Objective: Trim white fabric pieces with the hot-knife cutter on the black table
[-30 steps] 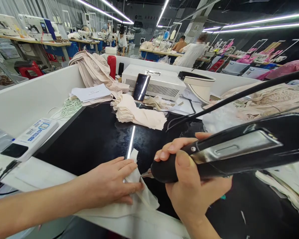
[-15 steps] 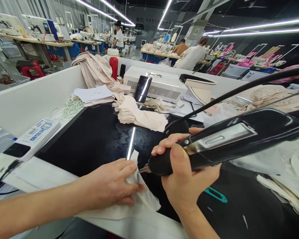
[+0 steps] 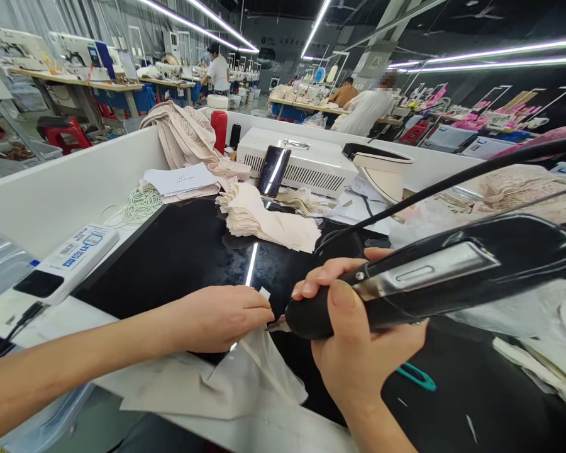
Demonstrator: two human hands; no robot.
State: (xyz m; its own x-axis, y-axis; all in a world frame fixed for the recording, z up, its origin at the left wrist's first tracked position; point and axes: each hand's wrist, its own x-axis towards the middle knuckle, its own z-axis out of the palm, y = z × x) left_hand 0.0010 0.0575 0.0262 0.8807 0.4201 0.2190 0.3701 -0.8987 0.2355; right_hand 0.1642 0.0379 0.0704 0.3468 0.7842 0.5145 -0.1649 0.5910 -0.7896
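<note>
My right hand (image 3: 358, 340) is closed around a black hand-held tool (image 3: 434, 277) with a metal plate and a thick black cable; its small metal tip points left at the cloth. My left hand (image 3: 221, 318) pinches the upper edge of a pale beige fabric piece (image 3: 245, 384) and lifts it off the glossy black tabletop (image 3: 188, 251). The tool tip sits right beside my left fingertips, touching the fabric edge.
A stack of beige fabric pieces (image 3: 268, 220), a phone (image 3: 273, 171) leaning on a white box unit (image 3: 306, 162), papers (image 3: 182, 179), coiled elastic (image 3: 141, 204) and a white device (image 3: 68, 261) lie behind. A teal clip (image 3: 417, 376) is at right. Other people work at far tables.
My left hand went from lying flat on the fabric to pinching and raising its edge. The tool stayed beside it, its tip still at the cloth.
</note>
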